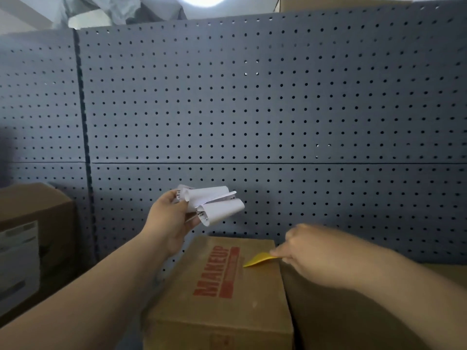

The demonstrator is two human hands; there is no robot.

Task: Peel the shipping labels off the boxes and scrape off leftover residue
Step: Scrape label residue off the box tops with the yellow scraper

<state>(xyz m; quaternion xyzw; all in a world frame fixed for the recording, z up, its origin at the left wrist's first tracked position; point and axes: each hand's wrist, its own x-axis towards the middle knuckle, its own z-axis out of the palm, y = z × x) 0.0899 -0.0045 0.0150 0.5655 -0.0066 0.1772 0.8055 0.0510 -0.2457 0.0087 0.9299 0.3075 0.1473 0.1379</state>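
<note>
Brown box (252,311) — red print; yellow scraper (259,259); white labels (214,204); grey dotted pegboard (252,97).

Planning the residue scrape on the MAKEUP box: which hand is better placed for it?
Right. The right hand holds the scraper, its edge at the box top. The left hand is raised, full of peeled labels.

Your right hand (310,251) was motion-blurred; the left box (30,238) was cut by the frame edge, its label (17,263) unreadable.
</note>
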